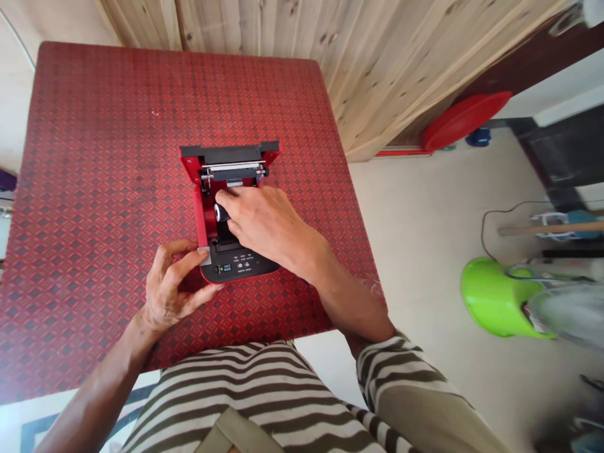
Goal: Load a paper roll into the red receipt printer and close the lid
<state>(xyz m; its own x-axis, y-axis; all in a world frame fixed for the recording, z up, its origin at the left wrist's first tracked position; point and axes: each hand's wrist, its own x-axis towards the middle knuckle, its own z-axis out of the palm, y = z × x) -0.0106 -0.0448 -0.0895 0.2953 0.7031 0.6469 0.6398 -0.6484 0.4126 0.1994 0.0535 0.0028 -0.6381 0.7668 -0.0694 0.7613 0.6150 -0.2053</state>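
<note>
Centrally on the tabletop point(94, 157), covered in a red patterned cloth: one small red printer point(221, 217), black control panel toward the person, lid point(229, 153) swung open and standing up at the far end, so the inner bay is exposed from above.

Right hand point(264, 223): reaches in over the open bay, fingers curled down around a small dark roll point(221, 212), of which one pale end shows at the left of the knuckles. Grip closed on the roll; the roll sits inside the bay, just under the fingertips, below the roller bar on the lid.

Left hand point(170, 286): set against the printer's near left corner, thumb and forefinger pinched together at a small grey tab point(204, 255) on the casing edge. Judged to be steadying the body so it does not slide under the other hand's push.

Floor, right of the tabletop: green basin point(495, 296), red tray point(465, 118) leaning at the wooden wall point(377, 56), cable.
</note>
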